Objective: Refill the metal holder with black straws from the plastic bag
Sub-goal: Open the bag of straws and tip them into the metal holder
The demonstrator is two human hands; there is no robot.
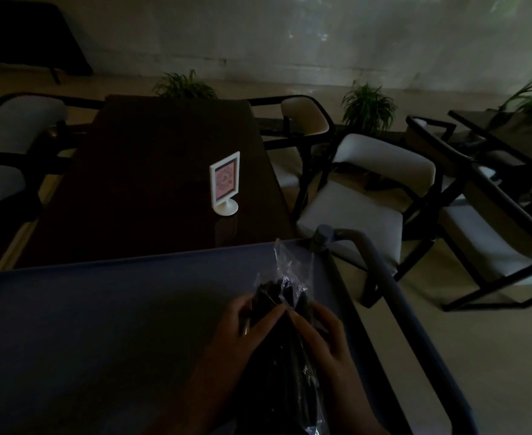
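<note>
Near the right end of the grey-blue cart tray (101, 309), both hands hold a clear plastic bag (290, 265) filled with black straws (269, 291). The bag lies lengthwise between the hands, its crinkled empty end pointing far, beyond the fingertips, and its full end running near, between the wrists, to the bottom edge of the view. The left hand (242, 324) grips the bundle from the left with curled fingers, thumb across the top. The right hand (324, 335) grips it from the right, fingers curled over the plastic, touching the left thumb. Something metallic glints under the left fingers; the dim light hides what it is. Beyond the cart, a dark tabletop (151, 171) carries a white sign stand (225, 183), well apart from the hands.
</note>
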